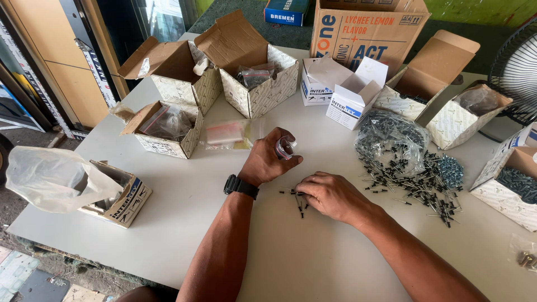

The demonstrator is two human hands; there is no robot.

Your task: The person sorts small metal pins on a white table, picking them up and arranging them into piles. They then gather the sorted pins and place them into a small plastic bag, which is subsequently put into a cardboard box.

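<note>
While my left hand (272, 159) pinches a small clear bag (284, 147), right fingers (305, 192) gather few loose rivets (298, 202); big pile (417, 179) at three o'clock remains.

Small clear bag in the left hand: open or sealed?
Cannot tell. The left hand pinches the small clear bag and its fingers cover most of it, so the mouth is hidden. The right hand rests on loose rivets.

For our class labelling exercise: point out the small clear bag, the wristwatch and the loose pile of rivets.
small clear bag (284, 147), head view, its top edge.
wristwatch (241, 185), head view, the strap.
loose pile of rivets (417, 182), head view, its middle.
</note>
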